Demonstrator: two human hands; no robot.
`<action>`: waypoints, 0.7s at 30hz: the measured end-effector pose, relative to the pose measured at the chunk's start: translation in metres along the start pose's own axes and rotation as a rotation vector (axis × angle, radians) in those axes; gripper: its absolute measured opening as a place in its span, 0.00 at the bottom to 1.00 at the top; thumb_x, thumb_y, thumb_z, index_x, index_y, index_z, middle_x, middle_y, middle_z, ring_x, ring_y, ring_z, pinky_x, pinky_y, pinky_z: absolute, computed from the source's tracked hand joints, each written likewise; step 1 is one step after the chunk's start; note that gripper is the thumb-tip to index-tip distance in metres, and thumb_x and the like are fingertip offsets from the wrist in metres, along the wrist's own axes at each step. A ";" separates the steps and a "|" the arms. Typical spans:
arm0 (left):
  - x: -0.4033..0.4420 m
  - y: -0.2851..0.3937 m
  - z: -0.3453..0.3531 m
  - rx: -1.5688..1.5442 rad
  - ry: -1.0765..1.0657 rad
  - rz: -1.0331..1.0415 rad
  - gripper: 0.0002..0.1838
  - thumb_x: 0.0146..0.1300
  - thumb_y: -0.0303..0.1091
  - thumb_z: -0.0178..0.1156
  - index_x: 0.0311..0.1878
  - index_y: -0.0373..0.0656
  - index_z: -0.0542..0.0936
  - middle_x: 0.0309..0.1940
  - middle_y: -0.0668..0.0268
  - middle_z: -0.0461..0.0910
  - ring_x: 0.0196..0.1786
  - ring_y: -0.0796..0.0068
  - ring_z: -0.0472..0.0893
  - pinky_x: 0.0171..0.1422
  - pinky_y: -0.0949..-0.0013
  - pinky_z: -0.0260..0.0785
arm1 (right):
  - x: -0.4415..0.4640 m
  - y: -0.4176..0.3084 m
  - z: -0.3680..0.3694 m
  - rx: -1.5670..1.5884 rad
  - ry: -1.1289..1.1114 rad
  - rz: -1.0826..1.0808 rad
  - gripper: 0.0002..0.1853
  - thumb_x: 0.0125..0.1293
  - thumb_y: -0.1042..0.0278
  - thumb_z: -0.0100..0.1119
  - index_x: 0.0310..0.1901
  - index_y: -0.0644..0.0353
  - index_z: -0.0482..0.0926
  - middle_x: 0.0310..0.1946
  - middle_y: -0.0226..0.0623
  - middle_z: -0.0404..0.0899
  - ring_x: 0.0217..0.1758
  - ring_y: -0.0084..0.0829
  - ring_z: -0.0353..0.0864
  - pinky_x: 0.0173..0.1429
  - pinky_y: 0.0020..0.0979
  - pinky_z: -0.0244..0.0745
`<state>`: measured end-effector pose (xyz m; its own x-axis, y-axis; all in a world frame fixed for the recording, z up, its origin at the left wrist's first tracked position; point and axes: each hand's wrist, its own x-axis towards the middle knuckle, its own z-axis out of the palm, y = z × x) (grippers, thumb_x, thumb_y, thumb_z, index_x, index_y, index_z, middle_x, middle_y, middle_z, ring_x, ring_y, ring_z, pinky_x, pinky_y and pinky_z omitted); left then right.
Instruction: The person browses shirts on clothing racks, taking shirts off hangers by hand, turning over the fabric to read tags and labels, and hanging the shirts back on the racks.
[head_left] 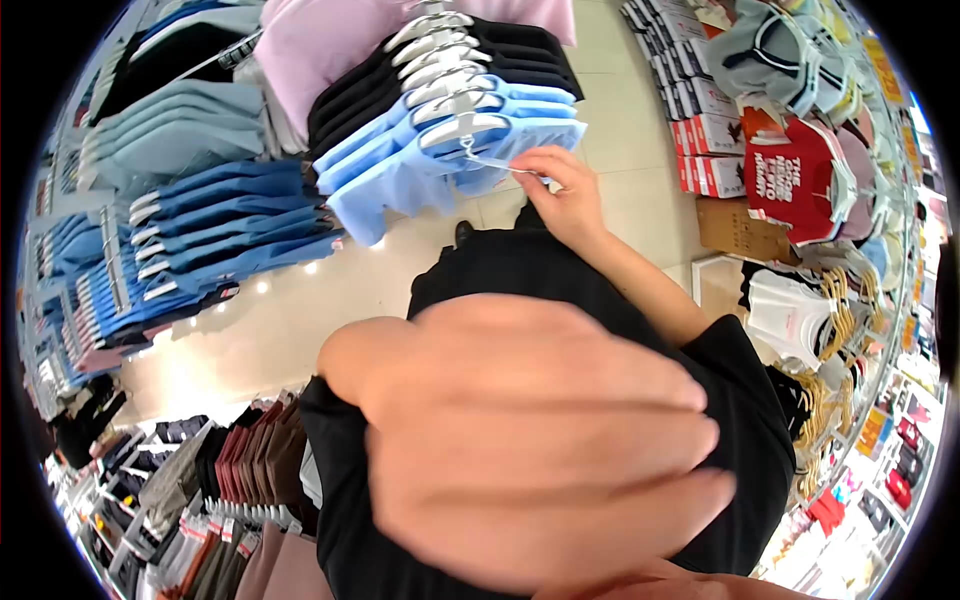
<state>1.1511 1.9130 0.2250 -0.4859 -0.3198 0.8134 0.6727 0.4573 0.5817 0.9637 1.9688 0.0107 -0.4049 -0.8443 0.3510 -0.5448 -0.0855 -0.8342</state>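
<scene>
My left hand (540,430) is raised close to the camera, large and blurred, with its fingers stretched out and nothing seen in it. It hides much of my black shirt (560,270). My right hand (565,195) reaches forward, thumb and index finger pinched on a thin white strip (497,163) beside a hanger hook. That hook belongs to the front white hanger (465,132), which carries a light blue garment (400,185). Behind it hang more light blue garments, then black garments (360,100) and a pink one (315,55), all on white hangers in one row.
Folded-looking blue garments (235,215) and grey-green ones (175,130) hang on the left rack. Stacked boxes (715,130), a red shirt (795,180) and white tops (790,305) line the right side. Brown garments (265,450) hang at lower left. Pale tiles (610,110) cover the floor.
</scene>
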 end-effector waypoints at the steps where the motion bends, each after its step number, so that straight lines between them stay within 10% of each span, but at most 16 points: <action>1: 0.001 0.015 -0.003 0.033 0.064 -0.064 0.04 0.65 0.31 0.64 0.39 0.45 0.85 0.44 0.57 0.87 0.45 0.62 0.87 0.39 0.71 0.75 | 0.000 -0.001 0.000 -0.002 -0.007 0.008 0.07 0.63 0.79 0.68 0.42 0.61 0.87 0.42 0.36 0.84 0.42 0.30 0.84 0.43 0.28 0.76; 3: 0.007 0.021 -0.003 0.071 0.123 -0.103 0.02 0.63 0.32 0.66 0.36 0.47 0.84 0.43 0.59 0.88 0.44 0.63 0.87 0.39 0.71 0.74 | 0.001 -0.005 0.000 -0.026 -0.007 -0.006 0.07 0.63 0.79 0.68 0.42 0.61 0.87 0.41 0.36 0.84 0.41 0.30 0.83 0.43 0.28 0.76; 6: 0.035 -0.007 0.005 0.148 0.248 0.486 0.03 0.59 0.25 0.61 0.32 0.36 0.79 0.32 0.55 0.86 0.32 0.64 0.86 0.29 0.74 0.76 | 0.004 -0.010 0.004 -0.051 -0.016 0.019 0.04 0.62 0.76 0.68 0.39 0.60 0.86 0.38 0.36 0.84 0.44 0.39 0.83 0.47 0.33 0.77; 10: 0.050 -0.019 0.023 0.289 0.435 0.747 0.04 0.62 0.29 0.61 0.35 0.38 0.79 0.33 0.58 0.87 0.35 0.64 0.87 0.31 0.74 0.78 | 0.006 -0.011 0.006 -0.058 -0.036 0.009 0.04 0.62 0.76 0.68 0.39 0.59 0.86 0.39 0.37 0.84 0.44 0.39 0.83 0.48 0.34 0.77; 11: 0.041 0.022 0.015 0.243 0.251 0.338 0.04 0.61 0.29 0.62 0.36 0.39 0.80 0.34 0.58 0.88 0.35 0.63 0.87 0.31 0.74 0.78 | 0.005 -0.009 0.007 -0.045 -0.030 0.008 0.04 0.62 0.75 0.68 0.39 0.59 0.86 0.39 0.37 0.84 0.44 0.40 0.83 0.48 0.34 0.77; 12: 0.048 0.010 0.016 0.251 0.238 0.372 0.04 0.61 0.29 0.62 0.36 0.39 0.80 0.34 0.58 0.88 0.35 0.63 0.87 0.31 0.74 0.78 | 0.005 -0.009 0.007 -0.054 -0.034 0.017 0.04 0.63 0.75 0.68 0.39 0.59 0.86 0.39 0.37 0.84 0.45 0.40 0.83 0.49 0.34 0.77; 14: 0.065 -0.022 0.020 0.227 0.332 0.870 0.06 0.60 0.30 0.64 0.38 0.39 0.81 0.36 0.57 0.88 0.36 0.62 0.88 0.32 0.74 0.79 | 0.007 -0.003 0.008 -0.055 -0.032 -0.041 0.05 0.63 0.75 0.68 0.40 0.59 0.86 0.40 0.37 0.84 0.45 0.40 0.83 0.49 0.34 0.77; 15: 0.063 0.027 -0.009 0.197 -0.032 0.346 0.09 0.57 0.31 0.62 0.36 0.38 0.86 0.38 0.57 0.86 0.41 0.66 0.87 0.34 0.74 0.75 | 0.010 0.001 0.010 -0.043 -0.013 -0.065 0.05 0.63 0.75 0.68 0.40 0.59 0.86 0.40 0.37 0.84 0.45 0.40 0.83 0.49 0.34 0.77; 21: 0.062 -0.022 0.011 0.342 -0.084 0.255 0.13 0.63 0.29 0.60 0.48 0.35 0.84 0.39 0.57 0.86 0.38 0.61 0.86 0.38 0.68 0.76 | 0.008 -0.021 0.014 0.096 0.011 -0.008 0.05 0.63 0.76 0.68 0.41 0.60 0.86 0.39 0.37 0.84 0.44 0.36 0.83 0.47 0.31 0.76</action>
<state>1.1000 1.8926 0.2628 -0.3816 -0.0990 0.9190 0.5602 0.7661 0.3151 0.9818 1.9562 0.0255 -0.4095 -0.8374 0.3621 -0.4753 -0.1430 -0.8681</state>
